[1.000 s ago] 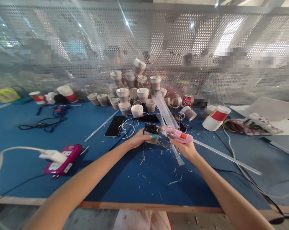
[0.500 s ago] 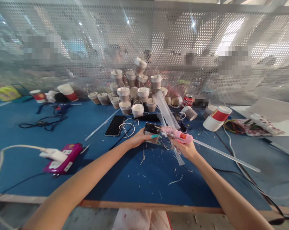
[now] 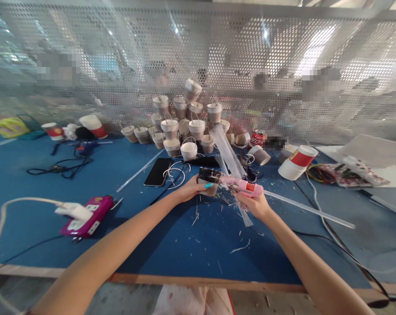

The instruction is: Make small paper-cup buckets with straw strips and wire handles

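Note:
My right hand (image 3: 254, 204) grips a pink hot glue gun (image 3: 239, 184), a long clear glue stick (image 3: 311, 209) jutting from its rear to the right. The gun's dark nozzle end reaches left over a small bucket (image 3: 207, 190). That bucket is held in my left hand (image 3: 190, 189), its upper part hidden behind the nozzle. Beneath and behind the gun lies a bundle of clear glue sticks (image 3: 229, 151). Beyond my hands, several small pale buckets with thin handles (image 3: 189, 150) are stacked in a pile.
A black phone (image 3: 158, 172) and loops of white cord (image 3: 177, 175) lie left of the bucket. Farther left is a purple power strip (image 3: 89, 216) with a white plug. Paper cups (image 3: 298, 162), a red can (image 3: 257, 138) and cables stand or lie on the right. A perforated metal screen (image 3: 119, 65) closes off the back.
The glue gun's rear end and the glue stick's tail have shifted slightly left and up. My left hand stays around the bucket, almost unmoved.

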`<state>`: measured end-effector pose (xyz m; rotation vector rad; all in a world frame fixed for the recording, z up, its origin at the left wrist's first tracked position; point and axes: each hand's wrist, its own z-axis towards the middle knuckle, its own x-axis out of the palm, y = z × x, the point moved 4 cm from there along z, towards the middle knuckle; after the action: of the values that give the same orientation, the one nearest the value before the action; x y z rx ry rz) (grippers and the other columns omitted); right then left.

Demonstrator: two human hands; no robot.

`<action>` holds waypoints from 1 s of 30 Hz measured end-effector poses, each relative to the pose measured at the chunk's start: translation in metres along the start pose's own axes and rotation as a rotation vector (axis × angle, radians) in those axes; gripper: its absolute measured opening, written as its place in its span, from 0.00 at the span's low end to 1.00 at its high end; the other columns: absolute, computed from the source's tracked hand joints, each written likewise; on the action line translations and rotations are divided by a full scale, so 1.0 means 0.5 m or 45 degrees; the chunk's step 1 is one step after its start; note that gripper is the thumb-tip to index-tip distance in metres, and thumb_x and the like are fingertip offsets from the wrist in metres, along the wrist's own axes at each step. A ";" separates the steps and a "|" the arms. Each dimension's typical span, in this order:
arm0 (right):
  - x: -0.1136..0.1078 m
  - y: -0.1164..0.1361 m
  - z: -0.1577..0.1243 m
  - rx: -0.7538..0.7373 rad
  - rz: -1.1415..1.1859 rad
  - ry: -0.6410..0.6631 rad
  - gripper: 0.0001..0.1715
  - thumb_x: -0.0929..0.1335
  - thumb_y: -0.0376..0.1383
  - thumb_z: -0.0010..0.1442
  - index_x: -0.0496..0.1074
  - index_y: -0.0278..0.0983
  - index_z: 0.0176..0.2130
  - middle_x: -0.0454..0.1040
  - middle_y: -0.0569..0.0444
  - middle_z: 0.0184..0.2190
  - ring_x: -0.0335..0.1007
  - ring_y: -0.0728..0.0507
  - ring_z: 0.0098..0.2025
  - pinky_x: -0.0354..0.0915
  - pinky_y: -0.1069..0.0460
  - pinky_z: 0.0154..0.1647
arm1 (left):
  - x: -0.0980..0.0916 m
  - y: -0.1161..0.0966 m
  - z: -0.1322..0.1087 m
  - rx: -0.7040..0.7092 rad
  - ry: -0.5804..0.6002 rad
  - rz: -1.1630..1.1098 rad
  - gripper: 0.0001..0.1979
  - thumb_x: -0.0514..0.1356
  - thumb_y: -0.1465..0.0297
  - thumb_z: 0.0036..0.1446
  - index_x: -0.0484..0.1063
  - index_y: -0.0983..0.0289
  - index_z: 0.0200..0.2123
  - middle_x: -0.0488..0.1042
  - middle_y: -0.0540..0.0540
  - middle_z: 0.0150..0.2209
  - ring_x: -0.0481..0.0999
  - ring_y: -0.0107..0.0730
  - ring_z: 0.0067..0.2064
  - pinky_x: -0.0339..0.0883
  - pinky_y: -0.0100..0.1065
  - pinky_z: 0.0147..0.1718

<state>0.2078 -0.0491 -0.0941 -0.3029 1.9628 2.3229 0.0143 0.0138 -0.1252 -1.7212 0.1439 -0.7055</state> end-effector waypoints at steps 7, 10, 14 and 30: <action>-0.007 -0.011 0.001 0.079 -0.020 -0.108 0.14 0.70 0.42 0.44 0.68 0.36 0.17 0.62 0.58 0.09 0.56 0.51 0.12 0.53 0.55 0.12 | 0.000 0.003 0.004 0.029 0.059 0.062 0.31 0.74 0.67 0.32 0.72 0.69 0.42 0.78 0.60 0.38 0.78 0.39 0.39 0.69 0.37 0.41; -0.008 -0.014 0.002 0.092 -0.018 -0.135 0.13 0.71 0.43 0.44 0.70 0.36 0.20 0.62 0.58 0.09 0.56 0.51 0.12 0.53 0.55 0.13 | -0.001 0.005 0.006 0.036 0.067 0.073 0.30 0.74 0.66 0.31 0.72 0.68 0.42 0.78 0.60 0.38 0.78 0.38 0.39 0.68 0.37 0.42; -0.007 -0.011 0.002 0.074 0.017 -0.115 0.13 0.71 0.43 0.45 0.74 0.35 0.25 0.62 0.59 0.10 0.55 0.52 0.12 0.53 0.55 0.13 | -0.005 0.006 0.006 0.041 0.059 0.058 0.33 0.75 0.63 0.29 0.72 0.69 0.41 0.78 0.61 0.38 0.78 0.40 0.39 0.69 0.37 0.41; 0.010 0.004 0.006 -0.250 -0.088 0.050 0.14 0.70 0.42 0.51 0.68 0.36 0.21 0.67 0.54 0.19 0.62 0.48 0.22 0.61 0.52 0.23 | -0.004 0.008 -0.002 -0.009 0.256 0.039 0.37 0.72 0.52 0.29 0.72 0.71 0.39 0.79 0.64 0.33 0.80 0.44 0.32 0.73 0.38 0.31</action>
<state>0.2024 -0.0466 -0.0927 -0.4262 1.7128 2.4865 0.0133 0.0128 -0.1297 -1.6491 0.3117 -0.8555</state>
